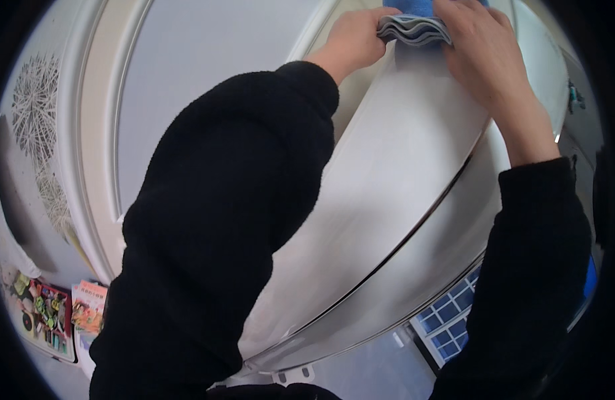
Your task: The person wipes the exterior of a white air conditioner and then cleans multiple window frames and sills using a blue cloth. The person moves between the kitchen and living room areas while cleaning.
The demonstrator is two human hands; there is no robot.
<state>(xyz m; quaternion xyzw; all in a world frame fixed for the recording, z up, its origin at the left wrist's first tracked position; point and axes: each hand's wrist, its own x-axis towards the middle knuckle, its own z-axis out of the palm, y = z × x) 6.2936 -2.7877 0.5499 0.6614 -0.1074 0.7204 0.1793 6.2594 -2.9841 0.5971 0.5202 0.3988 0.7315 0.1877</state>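
A folded cloth (415, 31), blue on top with grey layered edges, is held between both hands at the top of the picture. My left hand (355, 42) grips its left end, fingers partly hidden behind the folds. My right hand (485, 55) has the right end, the thumb side against the layers. Beneath the cloth lies a glossy white panel (372, 200), which shows a bluish reflection of it. I cannot tell whether the cloth touches the panel. A dark seam (412, 232) curves along the panel's right side.
A pale framed door panel (202, 55) rises at the left. Beyond it is a wall with a dandelion-like print (37, 107). Lower left are a tray of small items (50, 315) and an orange-covered booklet (90, 307). A white grid over blue panes (447, 320) shows at lower right.
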